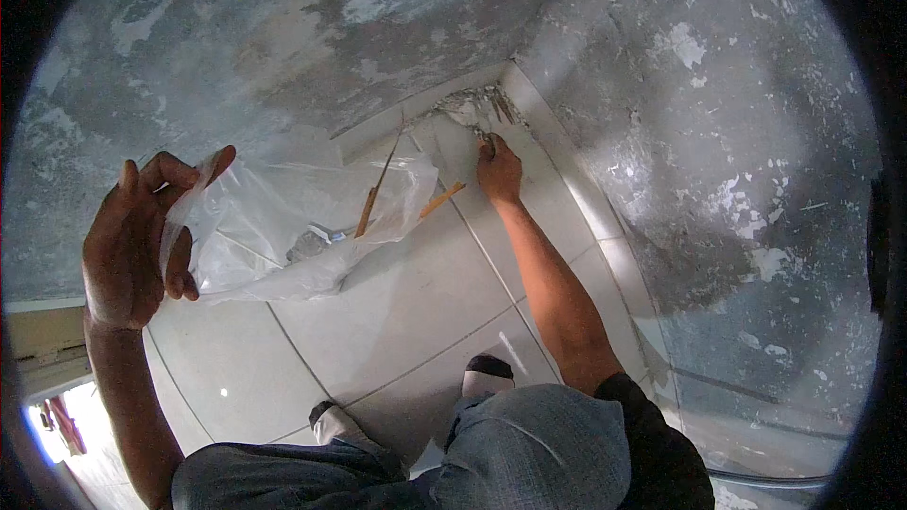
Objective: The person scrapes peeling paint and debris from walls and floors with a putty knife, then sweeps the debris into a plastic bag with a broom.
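My left hand point(137, 241) holds a clear plastic bag point(255, 217) by its rim, with the fingers spread along the edge. The bag is slack and its mouth gapes toward the right. Inside it lie a grey lump point(307, 246) and a thin brown strip point(367, 212); a second brown strip point(442, 199) sticks out past the rim. My right hand point(499, 170) reaches down to the floor corner, its fingers closed around something small and dark that I cannot make out. Just beyond those fingers is a heap of pale rubble and splinters point(465, 111).
Two grey walls point(709, 132) with flaking paint meet at the corner, with a pale skirting point(567, 170) along them. Large white tiles point(378, 312) cover the floor. My socked feet point(487, 376) stand close by. A dark cable or hose point(765, 481) runs at the lower right.
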The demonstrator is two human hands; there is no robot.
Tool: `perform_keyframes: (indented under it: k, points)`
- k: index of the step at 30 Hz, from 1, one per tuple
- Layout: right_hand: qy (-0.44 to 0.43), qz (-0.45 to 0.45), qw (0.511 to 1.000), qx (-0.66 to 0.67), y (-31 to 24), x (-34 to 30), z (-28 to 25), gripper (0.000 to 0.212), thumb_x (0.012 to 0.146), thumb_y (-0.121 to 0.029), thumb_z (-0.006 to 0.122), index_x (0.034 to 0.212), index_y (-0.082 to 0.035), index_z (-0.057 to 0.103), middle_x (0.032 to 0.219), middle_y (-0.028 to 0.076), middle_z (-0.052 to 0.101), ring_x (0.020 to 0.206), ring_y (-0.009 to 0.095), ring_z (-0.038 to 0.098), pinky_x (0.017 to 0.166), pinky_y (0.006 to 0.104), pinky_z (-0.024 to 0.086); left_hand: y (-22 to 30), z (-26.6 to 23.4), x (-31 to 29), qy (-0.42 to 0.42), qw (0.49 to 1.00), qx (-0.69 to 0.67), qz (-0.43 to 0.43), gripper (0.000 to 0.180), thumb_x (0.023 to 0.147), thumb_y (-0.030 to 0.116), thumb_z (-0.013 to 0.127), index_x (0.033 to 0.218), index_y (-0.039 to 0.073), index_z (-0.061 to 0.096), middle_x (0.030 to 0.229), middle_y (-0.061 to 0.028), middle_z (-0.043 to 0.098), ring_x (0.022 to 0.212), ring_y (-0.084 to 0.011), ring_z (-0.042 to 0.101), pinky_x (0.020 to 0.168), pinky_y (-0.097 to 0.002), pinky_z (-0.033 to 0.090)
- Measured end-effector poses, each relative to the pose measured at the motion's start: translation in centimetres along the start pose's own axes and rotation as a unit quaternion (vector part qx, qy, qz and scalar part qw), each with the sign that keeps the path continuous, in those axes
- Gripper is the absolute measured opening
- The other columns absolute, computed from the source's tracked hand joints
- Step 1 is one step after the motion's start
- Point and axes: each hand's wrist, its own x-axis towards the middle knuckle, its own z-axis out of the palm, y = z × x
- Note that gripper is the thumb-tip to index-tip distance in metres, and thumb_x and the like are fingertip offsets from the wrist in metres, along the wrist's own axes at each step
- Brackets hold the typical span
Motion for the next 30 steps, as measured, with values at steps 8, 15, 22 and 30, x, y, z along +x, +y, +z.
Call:
perform_keyframes:
  k: [8,15,22,30]
  points:
    - [0.033,-0.026,0.999,-0.022,-2.0,1.0,-3.2,0.027,0.088,-0.021,0.049,0.104,-0.001,0.057,0.09,0.023,0.061,0.084,0.04,0.058,0.073,0.0456,0.046,0.2,0.1,-0.9,-0.007,0.998,0.037,0.045,0.043,0.094,0.037,0.036,0.101,-0.003,0.049,0.104,-0.0118,0.056,0.045,-0.0094,0.051,0.041,-0.0165,0.047]
    - [-0.019,-0.081,0.995,0.056,-8.2,-0.2,-9.7,0.034,0.091,-0.026,0.05,0.114,-0.002,0.055,0.103,0.017,0.062,0.094,0.027,0.059,0.081,0.0356,0.045,-0.6,-0.4,-0.1,0.014,0.999,-0.026,0.018,0.049,0.091,0.043,0.037,0.098,-0.004,0.053,0.109,-0.0226,0.057,0.045,-0.0141,0.053,0.053,-0.0259,0.052]
    - [-0.07,-0.236,0.968,0.046,-18.0,-4.0,-14.4,0.028,0.087,-0.018,0.055,0.113,-0.006,0.057,0.101,0.017,0.061,0.09,0.03,0.061,0.078,0.0362,0.047,-1.2,0.3,0.6,0.038,0.998,-0.051,0.026,0.051,0.092,0.044,0.037,0.096,-0.003,0.055,0.113,-0.0238,0.056,0.039,-0.0126,0.045,0.045,-0.0251,0.048]
    - [-0.027,-0.289,0.954,-0.068,-16.5,-5.4,-14.1,0.033,0.085,-0.016,0.057,0.116,-0.006,0.053,0.092,0.016,0.058,0.077,0.028,0.06,0.06,0.0352,0.05,-0.6,-1.1,-0.5,-0.018,0.998,-0.051,0.021,0.042,0.09,0.038,0.044,0.104,0.001,0.055,0.099,-0.013,0.06,0.053,-0.0145,0.055,0.06,-0.0265,0.052]
